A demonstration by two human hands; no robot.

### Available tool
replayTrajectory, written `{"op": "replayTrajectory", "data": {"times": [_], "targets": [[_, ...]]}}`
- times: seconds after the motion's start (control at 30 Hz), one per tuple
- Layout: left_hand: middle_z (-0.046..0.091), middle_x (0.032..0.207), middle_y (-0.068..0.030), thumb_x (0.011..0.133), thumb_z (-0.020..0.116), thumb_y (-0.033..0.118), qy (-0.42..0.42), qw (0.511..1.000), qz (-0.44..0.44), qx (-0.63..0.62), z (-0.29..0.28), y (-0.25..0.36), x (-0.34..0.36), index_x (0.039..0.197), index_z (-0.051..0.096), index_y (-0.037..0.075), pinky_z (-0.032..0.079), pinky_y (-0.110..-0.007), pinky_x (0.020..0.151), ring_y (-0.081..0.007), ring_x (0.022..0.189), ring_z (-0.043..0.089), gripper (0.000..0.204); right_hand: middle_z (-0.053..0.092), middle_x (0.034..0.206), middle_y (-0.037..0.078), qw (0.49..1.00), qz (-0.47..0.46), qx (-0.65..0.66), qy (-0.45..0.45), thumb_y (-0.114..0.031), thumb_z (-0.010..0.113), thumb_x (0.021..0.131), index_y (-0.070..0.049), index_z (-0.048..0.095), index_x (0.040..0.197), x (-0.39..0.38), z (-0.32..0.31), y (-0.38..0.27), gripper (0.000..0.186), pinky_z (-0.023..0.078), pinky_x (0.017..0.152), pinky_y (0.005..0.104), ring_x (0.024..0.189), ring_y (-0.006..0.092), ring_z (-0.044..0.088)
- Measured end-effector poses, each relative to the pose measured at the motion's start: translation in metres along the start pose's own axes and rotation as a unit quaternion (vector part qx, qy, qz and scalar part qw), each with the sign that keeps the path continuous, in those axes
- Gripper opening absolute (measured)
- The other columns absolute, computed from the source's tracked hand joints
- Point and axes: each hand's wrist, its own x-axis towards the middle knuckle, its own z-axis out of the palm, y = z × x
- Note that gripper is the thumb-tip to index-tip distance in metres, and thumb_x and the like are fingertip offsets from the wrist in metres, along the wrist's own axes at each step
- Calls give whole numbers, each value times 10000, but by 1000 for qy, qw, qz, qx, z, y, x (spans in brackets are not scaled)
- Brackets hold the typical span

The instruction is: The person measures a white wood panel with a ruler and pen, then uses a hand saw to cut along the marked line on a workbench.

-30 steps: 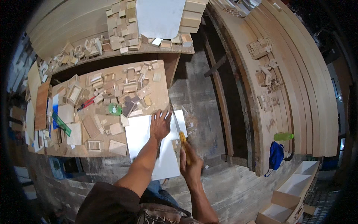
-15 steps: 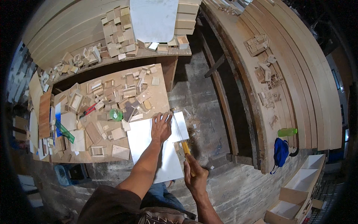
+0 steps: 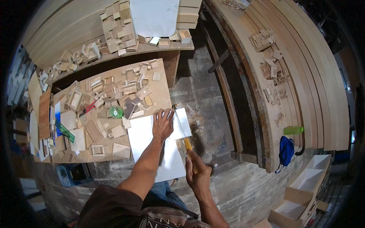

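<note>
A white board (image 3: 142, 133) with an L-shaped outline lies over the bench's near right corner and sticks out toward me. My left hand (image 3: 163, 123) presses flat on it, fingers stretched forward, beside a thin line running to its far edge. My right hand (image 3: 198, 171) is closed around the yellow handle of what looks like a hand saw (image 3: 188, 144). Its thin blade, seen nearly edge-on, runs away from me along that line, just right of my left fingers. How deep the blade sits in the board cannot be made out.
Small wooden boxes and offcuts (image 3: 131, 89) crowd the workbench (image 3: 161, 100), with a green jar (image 3: 116, 111) and red-handled pliers (image 3: 88, 108). A long bench (image 3: 272, 125) on the right holds more pieces, a green bottle (image 3: 293, 130) and a blue bag (image 3: 286, 152). A blue stool (image 3: 70, 174) stands lower left.
The whole scene has shifted slightly up and left in view. Both hands and the saw keep nearly the same places on the board.
</note>
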Motion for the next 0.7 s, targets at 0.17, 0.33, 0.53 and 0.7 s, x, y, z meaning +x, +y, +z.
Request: {"op": "replayTrajectory", "data": {"times": [0.17,0.33,0.53,0.7], "targets": [[533,1320,-105,883,635,163,45,999,20,-7,8,-1,-3,1294,630,76,362,-496,1037,-328,1233,466,421,746,1003,249,999,9,-25,-23,-74,652,971,44,666,1227,50,27,1,282,579,767,326,944,243,746],[534,1324,-97,883,632,172,30,999,11,0,6,-3,-4,1297,633,81,354,-501,1042,-327,1241,463,424,745,1024,248,1000,5,13,-6,-88,661,970,43,672,1222,2,-1,0,283,580,765,326,968,242,742],[535,1351,-80,909,606,176,-6,1000,-4,3,3,0,-4,1358,593,107,328,-483,1093,-309,1308,437,455,718,941,268,999,-36,-6,11,-128,631,983,19,650,1218,45,28,14,278,584,666,403,868,375,742],[539,1342,-73,922,597,178,0,1000,-11,-5,0,-1,0,1347,607,105,328,-482,1093,-304,1306,439,431,745,975,252,1000,-18,2,-2,-101,656,976,53,670,1214,22,5,1,284,576,746,328,923,215,739]]}}
